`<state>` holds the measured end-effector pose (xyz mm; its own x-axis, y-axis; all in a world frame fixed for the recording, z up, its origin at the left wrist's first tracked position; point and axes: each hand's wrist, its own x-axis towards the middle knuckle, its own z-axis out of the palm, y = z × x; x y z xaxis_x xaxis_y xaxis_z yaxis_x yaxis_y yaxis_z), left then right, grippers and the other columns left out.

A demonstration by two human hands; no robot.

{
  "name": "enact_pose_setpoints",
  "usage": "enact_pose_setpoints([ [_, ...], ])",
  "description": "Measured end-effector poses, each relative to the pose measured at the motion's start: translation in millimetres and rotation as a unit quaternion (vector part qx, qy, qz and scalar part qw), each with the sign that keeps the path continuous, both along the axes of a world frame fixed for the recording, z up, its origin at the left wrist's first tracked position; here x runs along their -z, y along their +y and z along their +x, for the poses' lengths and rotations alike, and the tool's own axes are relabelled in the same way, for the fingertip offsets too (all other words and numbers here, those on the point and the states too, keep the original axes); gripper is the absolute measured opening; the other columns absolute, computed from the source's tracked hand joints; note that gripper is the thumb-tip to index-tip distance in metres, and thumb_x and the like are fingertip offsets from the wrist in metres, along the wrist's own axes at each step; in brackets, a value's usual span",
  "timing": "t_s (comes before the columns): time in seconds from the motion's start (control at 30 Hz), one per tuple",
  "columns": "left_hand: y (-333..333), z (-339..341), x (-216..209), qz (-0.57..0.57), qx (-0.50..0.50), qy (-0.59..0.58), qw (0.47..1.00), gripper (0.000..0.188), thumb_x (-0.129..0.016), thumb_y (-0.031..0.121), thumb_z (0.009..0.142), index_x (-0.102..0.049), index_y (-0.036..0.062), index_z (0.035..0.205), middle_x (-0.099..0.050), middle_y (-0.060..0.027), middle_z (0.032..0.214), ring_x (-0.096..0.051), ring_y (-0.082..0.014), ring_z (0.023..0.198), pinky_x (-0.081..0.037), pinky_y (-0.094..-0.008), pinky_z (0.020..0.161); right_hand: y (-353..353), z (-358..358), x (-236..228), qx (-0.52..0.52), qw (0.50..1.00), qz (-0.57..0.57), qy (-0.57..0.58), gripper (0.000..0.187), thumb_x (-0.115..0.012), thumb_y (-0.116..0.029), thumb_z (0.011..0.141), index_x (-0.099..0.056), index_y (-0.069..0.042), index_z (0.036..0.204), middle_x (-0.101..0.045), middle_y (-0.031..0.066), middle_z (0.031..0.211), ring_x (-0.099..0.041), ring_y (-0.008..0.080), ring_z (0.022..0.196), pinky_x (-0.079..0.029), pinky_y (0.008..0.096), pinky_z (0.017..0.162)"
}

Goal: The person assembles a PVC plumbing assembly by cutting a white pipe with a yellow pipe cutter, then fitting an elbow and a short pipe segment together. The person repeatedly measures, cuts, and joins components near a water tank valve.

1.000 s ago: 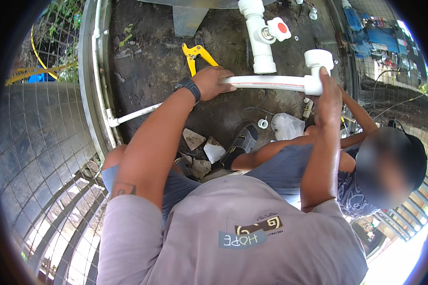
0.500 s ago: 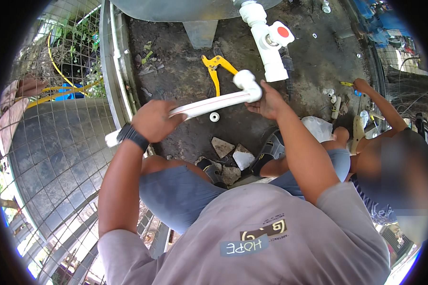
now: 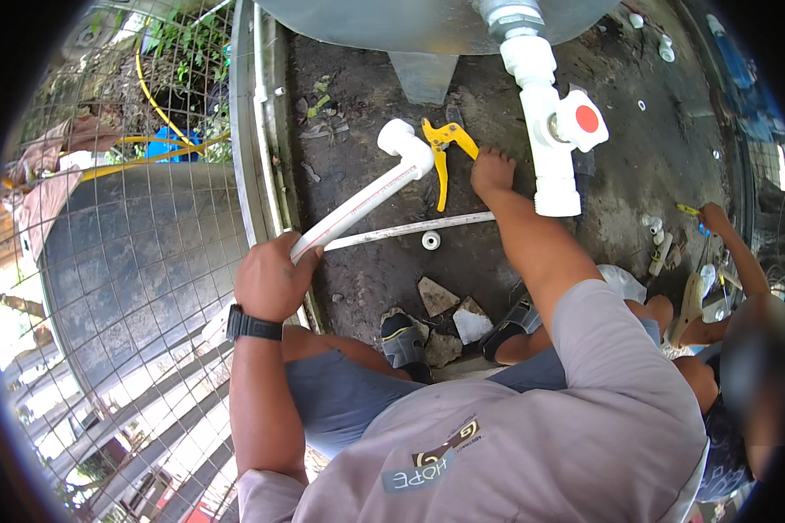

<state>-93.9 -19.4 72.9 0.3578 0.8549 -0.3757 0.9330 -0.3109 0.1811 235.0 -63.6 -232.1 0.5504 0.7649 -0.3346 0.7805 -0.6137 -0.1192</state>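
Observation:
My left hand (image 3: 273,281) grips a white plastic pipe (image 3: 358,205) with a white elbow fitting (image 3: 403,139) on its far end, held slanting up to the right. My right hand (image 3: 492,170) reaches down to the dark ground beside yellow pipe cutters (image 3: 443,152), its fingers touching or close to one handle. A thinner white pipe (image 3: 410,230) lies on the ground below, with a small white fitting (image 3: 430,241) next to it.
A white vertical pipe with a red-capped valve (image 3: 556,131) hangs from a grey tank (image 3: 410,22). Broken stones (image 3: 449,309) lie by my sandalled feet. Another person (image 3: 733,366) crouches at the right near small fittings (image 3: 656,231). A wire mesh fence (image 3: 122,261) is on the left.
My right hand has let go of the pipe's elbow end and moved down to the yellow cutters. My left hand still holds the pipe, now lower in view.

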Motion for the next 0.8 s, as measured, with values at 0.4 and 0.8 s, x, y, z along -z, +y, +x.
enact_pose_setpoints([
  [0.4,39.0,7.8,25.5,0.066,-0.100,-0.003,0.993,0.040,-0.065,0.042,0.088,-0.072,0.0052,0.101,-0.070,-0.0235,0.091,-0.067,-0.0412,0.090,-0.053,-0.0495,0.081,-26.9,-99.2,-78.4,0.164,0.850,0.175,0.470,0.037,-0.073,-0.018,0.084,-0.053,-0.001,0.110,-0.058,0.0072,0.075,-0.055,0.0159,0.056,-0.045,0.0335,0.051],
  [0.8,48.9,8.1,42.4,0.022,-0.106,-0.121,0.987,0.045,-0.066,0.044,0.086,-0.073,0.0028,0.102,-0.070,-0.0246,0.089,-0.068,-0.0408,0.088,-0.053,-0.0478,0.081,-51.8,-92.9,-218.2,0.086,0.748,-0.003,0.659,0.034,-0.069,-0.012,0.079,-0.055,-0.001,0.108,-0.057,0.0054,0.075,-0.051,0.0122,0.048,-0.050,0.0339,0.055],
])
